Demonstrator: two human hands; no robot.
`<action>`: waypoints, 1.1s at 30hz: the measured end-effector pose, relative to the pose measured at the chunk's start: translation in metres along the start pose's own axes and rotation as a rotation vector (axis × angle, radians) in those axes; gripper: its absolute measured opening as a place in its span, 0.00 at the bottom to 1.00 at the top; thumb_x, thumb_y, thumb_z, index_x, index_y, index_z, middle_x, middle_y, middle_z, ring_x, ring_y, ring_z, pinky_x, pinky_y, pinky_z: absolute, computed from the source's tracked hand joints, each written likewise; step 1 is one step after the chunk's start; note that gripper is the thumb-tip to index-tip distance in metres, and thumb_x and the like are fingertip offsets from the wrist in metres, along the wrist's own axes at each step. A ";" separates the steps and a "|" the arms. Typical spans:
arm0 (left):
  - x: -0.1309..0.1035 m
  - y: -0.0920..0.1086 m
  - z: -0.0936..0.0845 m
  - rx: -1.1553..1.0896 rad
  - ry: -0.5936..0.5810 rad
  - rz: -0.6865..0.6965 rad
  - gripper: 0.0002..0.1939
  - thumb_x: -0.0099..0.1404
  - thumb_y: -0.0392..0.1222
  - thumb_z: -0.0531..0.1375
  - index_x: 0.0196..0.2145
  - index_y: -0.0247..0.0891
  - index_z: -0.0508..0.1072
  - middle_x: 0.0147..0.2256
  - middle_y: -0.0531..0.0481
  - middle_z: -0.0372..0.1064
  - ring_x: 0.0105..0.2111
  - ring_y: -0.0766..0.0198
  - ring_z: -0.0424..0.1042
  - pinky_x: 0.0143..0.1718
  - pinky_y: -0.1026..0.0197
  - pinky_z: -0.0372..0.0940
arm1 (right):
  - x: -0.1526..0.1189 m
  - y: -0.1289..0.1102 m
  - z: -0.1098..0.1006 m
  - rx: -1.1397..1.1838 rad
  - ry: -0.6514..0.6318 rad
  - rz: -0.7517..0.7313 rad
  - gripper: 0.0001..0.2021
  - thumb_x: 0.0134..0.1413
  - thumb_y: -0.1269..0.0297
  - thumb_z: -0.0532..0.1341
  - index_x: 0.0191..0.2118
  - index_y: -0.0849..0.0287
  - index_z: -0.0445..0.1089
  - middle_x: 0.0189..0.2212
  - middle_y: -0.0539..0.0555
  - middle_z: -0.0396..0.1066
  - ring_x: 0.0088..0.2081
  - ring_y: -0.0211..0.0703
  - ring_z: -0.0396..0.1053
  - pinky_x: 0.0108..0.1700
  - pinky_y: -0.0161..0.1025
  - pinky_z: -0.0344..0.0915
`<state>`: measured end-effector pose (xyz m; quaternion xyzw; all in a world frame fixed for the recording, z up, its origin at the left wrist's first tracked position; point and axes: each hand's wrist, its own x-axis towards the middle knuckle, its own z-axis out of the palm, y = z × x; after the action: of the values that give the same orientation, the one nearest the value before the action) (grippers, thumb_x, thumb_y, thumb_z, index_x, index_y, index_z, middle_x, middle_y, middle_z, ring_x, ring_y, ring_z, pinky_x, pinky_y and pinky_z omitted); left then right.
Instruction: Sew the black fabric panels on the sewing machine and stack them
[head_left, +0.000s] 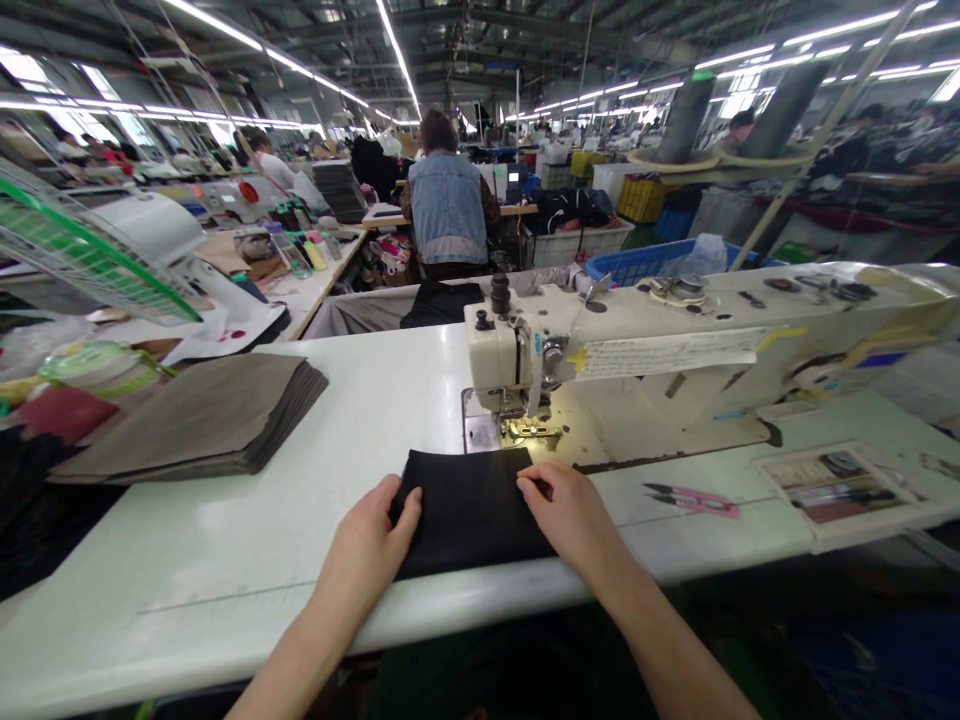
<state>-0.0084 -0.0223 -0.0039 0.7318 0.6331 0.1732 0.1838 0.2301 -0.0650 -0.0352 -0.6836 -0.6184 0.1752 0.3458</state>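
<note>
A black fabric panel (469,515) lies on the pale table in front of me, its far edge just short of the sewing machine's needle area. My left hand (382,525) pinches its left edge between thumb and fingers. At the far right corner, my right hand (566,510) grips the same panel with thumb and fingertips together. Beyond the panel stands the sewing machine (675,310), its lamp lighting the metal needle plate (480,425). Pink-handled thread snips (694,499) lie to the right of my right hand.
A stack of grey-brown fabric pieces (195,415) sits on the table's left side. At the right is a small tray (847,490) with tools. A green-edged fan (112,250) stands at the far left. A person in a denim vest (448,205) sits ahead, back turned.
</note>
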 end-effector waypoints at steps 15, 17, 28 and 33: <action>0.015 -0.011 0.000 -0.105 -0.008 -0.117 0.11 0.65 0.38 0.56 0.24 0.41 0.62 0.21 0.57 0.63 0.23 0.64 0.64 0.28 0.63 0.53 | -0.006 0.022 0.004 -0.181 0.098 -0.432 0.08 0.65 0.67 0.58 0.39 0.59 0.75 0.43 0.58 0.76 0.45 0.53 0.74 0.47 0.51 0.71; 0.013 -0.012 0.001 -0.113 -0.007 -0.113 0.11 0.65 0.37 0.57 0.25 0.41 0.62 0.21 0.57 0.63 0.24 0.64 0.64 0.28 0.63 0.53 | -0.006 0.022 0.004 -0.186 0.104 -0.436 0.08 0.66 0.67 0.57 0.39 0.58 0.75 0.43 0.58 0.76 0.45 0.52 0.74 0.48 0.51 0.71; 0.014 -0.005 0.002 0.063 -0.002 -0.125 0.10 0.70 0.36 0.56 0.29 0.40 0.64 0.26 0.52 0.69 0.28 0.61 0.69 0.31 0.62 0.55 | -0.007 0.020 0.003 -0.195 0.113 -0.430 0.10 0.67 0.66 0.55 0.38 0.57 0.74 0.43 0.58 0.76 0.45 0.52 0.74 0.47 0.51 0.72; 0.015 0.001 0.001 0.192 -0.035 -0.126 0.07 0.71 0.36 0.55 0.33 0.39 0.68 0.29 0.48 0.73 0.32 0.58 0.74 0.33 0.60 0.58 | -0.007 0.020 0.003 -0.204 0.117 -0.438 0.10 0.67 0.66 0.54 0.38 0.57 0.74 0.42 0.58 0.76 0.44 0.52 0.75 0.46 0.50 0.72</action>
<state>-0.0048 -0.0074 -0.0041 0.7077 0.6881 0.0871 0.1343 0.2412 -0.0704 -0.0527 -0.5737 -0.7452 -0.0070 0.3399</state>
